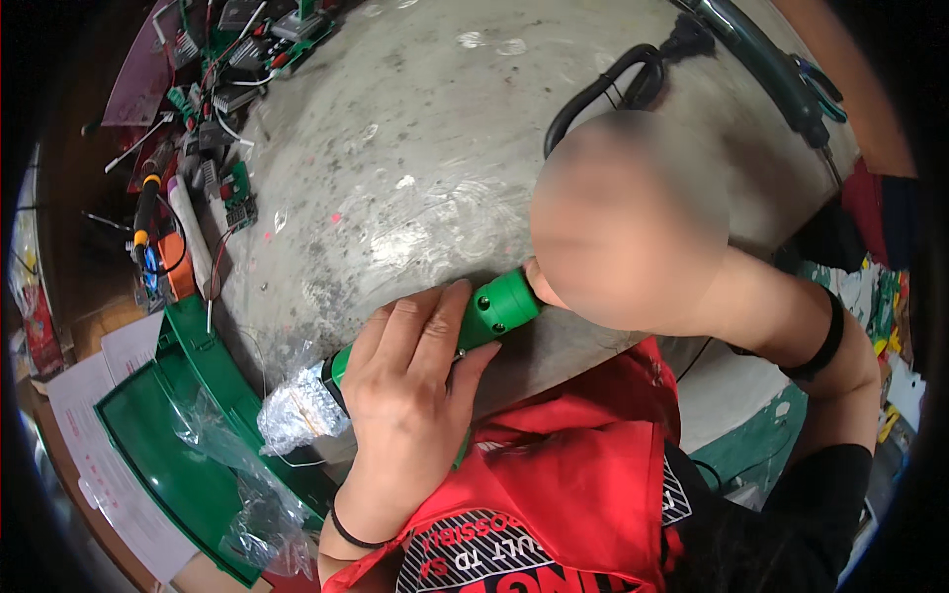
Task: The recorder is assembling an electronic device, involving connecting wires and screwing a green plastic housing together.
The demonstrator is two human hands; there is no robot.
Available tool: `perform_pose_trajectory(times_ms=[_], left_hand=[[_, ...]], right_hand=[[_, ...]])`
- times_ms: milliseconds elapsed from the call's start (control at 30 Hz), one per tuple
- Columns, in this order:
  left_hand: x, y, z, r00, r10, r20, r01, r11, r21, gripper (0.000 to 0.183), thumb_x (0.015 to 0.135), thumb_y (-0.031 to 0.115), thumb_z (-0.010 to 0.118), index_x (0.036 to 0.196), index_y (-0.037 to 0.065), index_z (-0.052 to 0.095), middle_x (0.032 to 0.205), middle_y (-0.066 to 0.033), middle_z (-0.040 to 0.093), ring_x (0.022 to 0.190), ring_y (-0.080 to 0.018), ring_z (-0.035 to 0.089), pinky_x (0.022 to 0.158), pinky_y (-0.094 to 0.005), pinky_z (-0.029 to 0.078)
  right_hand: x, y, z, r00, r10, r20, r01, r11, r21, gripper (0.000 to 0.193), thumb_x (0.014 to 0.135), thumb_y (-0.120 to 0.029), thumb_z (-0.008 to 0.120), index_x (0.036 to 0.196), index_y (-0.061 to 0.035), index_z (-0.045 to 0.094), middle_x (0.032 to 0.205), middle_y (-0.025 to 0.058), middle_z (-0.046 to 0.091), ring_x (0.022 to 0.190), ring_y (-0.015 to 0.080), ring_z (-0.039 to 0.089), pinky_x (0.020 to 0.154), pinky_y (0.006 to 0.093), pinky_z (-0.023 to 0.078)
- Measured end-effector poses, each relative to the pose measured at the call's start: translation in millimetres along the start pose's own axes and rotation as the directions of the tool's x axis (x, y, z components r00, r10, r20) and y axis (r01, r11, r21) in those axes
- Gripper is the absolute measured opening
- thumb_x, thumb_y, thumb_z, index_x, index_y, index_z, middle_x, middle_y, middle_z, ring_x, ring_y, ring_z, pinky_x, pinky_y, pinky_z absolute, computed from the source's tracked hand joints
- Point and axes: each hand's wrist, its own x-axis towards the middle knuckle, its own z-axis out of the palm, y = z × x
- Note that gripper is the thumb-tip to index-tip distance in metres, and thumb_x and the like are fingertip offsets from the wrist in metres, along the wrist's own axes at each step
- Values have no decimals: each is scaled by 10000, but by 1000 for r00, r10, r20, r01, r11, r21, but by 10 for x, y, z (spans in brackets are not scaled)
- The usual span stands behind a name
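Observation:
My left hand (405, 371) is wrapped round a green, tube-shaped housing (504, 301) that has small dark holes near its right end. The housing lies slantwise, close in front of the red apron (583, 435). Silvery crinkled wrapping (301, 405) covers its lower left end, past a black collar. At the other end, a fingertip of my right hand (638, 237) is touching or very close to the housing. A blurred round patch hides most of the right hand, so its grip and anything in it cannot be made out.
Circuit boards with wires (247, 59) are heaped at the far left. Below them lie a black-and-yellow handled tool (147, 212) and a green tray (124, 420) with clear plastic bags. A black cable (593, 94) and a dark electric screwdriver (771, 69) lie at the far right.

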Motion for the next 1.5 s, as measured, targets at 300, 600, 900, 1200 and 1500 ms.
perform_pose_trajectory(times_ms=[300,600,900,1200,1500], left_hand=[[1,-28,20,998,44,-37,-43,999,8,525,638,136,777,1131,6,649,969,-99,636,859,-281,610,762,-392,464],[-32,40,-22,999,-31,-26,29,996,-90,453,664,108,778,1091,27,650,907,-132,618,832,-342,591,756,-425,465],[-82,12,-33,995,-18,-102,4,990,-138,379,667,95,787,1013,28,648,891,-125,616,824,-340,600,726,-432,476],[-119,-117,63,993,-6,-117,-11,990,-144,333,695,147,765,977,46,617,885,-116,587,859,-324,586,735,-424,468],[-113,-134,38,976,3,-220,-50,977,-208,236,695,71,657,912,27,576,876,-150,567,846,-366,572,736,-442,469]], right_hand=[[274,-298,-328,945,274,178,-296,949,109,408,669,-262,757,1024,-80,673,953,43,586,917,242,567,789,401,425],[164,-205,-217,946,287,150,-311,933,178,353,739,-262,770,1044,-110,675,974,37,609,959,244,561,833,379,446],[-510,997,-1262,587,803,-99,-748,492,-446,532,728,-133,748,1219,-13,583,1098,204,647,1015,344,628,886,403,492],[299,76,-1250,532,842,-87,-248,253,935,727,873,-255,629,1446,48,300,896,59,512,784,147,556,723,300,524],[584,-278,-1002,554,750,-362,-280,577,767,467,899,-133,652,1274,36,432,961,86,507,857,161,546,764,296,471]])
